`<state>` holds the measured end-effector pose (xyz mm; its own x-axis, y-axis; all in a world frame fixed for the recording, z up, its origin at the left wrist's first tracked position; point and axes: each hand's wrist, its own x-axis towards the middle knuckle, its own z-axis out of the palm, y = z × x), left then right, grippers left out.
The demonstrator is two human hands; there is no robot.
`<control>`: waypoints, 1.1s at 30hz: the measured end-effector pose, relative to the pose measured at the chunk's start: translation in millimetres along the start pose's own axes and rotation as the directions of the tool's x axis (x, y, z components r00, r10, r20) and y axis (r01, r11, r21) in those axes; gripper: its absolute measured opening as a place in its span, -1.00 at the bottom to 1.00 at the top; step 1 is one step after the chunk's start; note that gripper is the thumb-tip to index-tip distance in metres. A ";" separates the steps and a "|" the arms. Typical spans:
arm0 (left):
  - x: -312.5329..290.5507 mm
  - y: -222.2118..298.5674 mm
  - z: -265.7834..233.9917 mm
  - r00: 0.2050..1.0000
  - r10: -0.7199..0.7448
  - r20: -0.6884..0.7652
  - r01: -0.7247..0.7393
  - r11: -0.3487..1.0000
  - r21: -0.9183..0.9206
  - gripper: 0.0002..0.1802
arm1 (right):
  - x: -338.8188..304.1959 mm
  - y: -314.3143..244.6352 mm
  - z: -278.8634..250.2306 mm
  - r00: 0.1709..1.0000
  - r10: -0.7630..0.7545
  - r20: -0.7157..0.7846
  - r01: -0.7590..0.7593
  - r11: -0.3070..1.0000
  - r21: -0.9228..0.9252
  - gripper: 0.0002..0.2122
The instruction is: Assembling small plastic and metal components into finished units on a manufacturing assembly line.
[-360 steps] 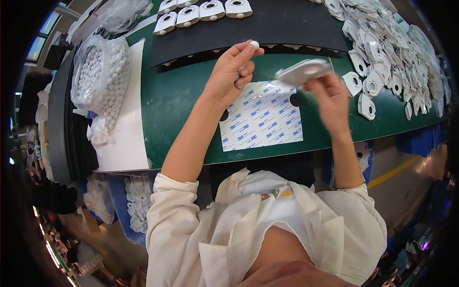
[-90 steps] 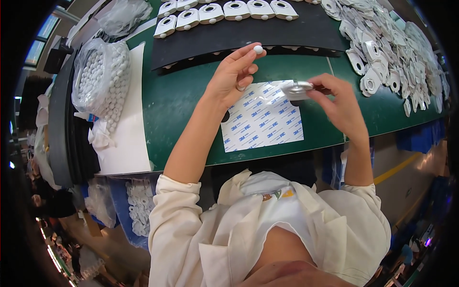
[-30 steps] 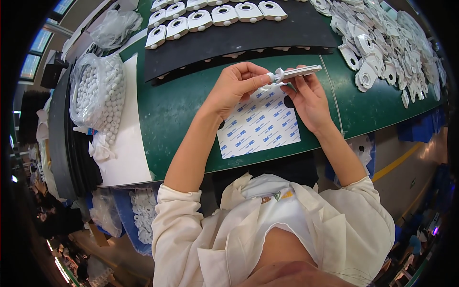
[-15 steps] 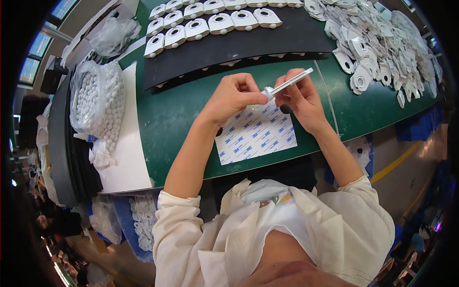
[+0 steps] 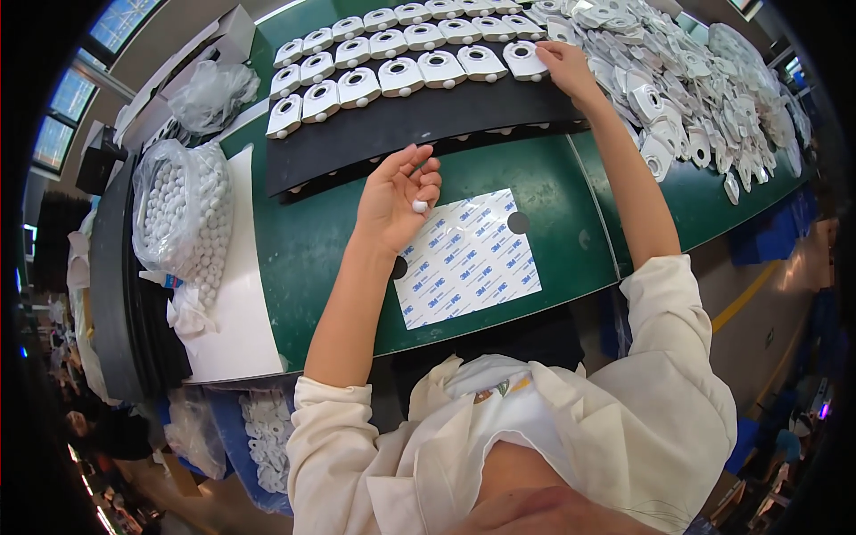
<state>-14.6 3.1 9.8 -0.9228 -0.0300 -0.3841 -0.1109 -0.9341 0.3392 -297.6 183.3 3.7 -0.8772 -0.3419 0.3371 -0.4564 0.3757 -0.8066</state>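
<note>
My right hand (image 5: 569, 73) is stretched out to the far right of the black board (image 5: 401, 124). Its fingers pinch the edge of a white plastic part (image 5: 511, 64) with a round hole, at the near row's right end. Closer to me, my left hand (image 5: 392, 201) is raised palm up with its fingers curled. A small white ball (image 5: 419, 206) rests in that hand. Several like parts (image 5: 399, 77) stand in rows on the board, most with a white ball at the front edge. Below lies a white sheet (image 5: 468, 267) with blue print.
A heap of loose white parts (image 5: 678, 98) covers the table's right side. At left, a clear bag of white balls (image 5: 183, 192) lies on white card (image 5: 241, 312). Two black discs (image 5: 518, 223) touch the sheet's edges. The green table (image 5: 330, 312) ends close to my body.
Both hands were together over the sheet, holding a part and a ball. My right hand has carried the part up to the board's near row; my left has drawn back slightly and turned palm up.
</note>
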 end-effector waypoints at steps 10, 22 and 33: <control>-0.3 -1.9 -12.1 0.990 0.079 0.118 -0.077 0.997 -0.027 -0.48 | -25.7 -3.5 -33.7 0.943 -0.332 0.016 0.321 0.897 -0.302 -0.75; 6.4 -11.1 -1.6 0.995 0.093 0.035 -0.098 0.976 0.195 -0.76 | -129.3 3.8 -183.3 0.913 -0.141 0.382 0.399 0.498 -0.770 -0.49; 4.8 -9.7 0.2 0.988 0.155 -0.008 -0.148 0.957 0.250 -0.70 | -143.8 -41.0 -173.8 0.965 -0.166 0.205 0.263 0.669 -0.695 -0.73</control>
<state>-18.0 12.0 4.9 -0.9260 -0.1771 -0.3334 -0.0615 -0.8006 0.5960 -178.7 366.8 72.7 -0.7397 -0.5686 0.3598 -0.6397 0.7602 -0.1136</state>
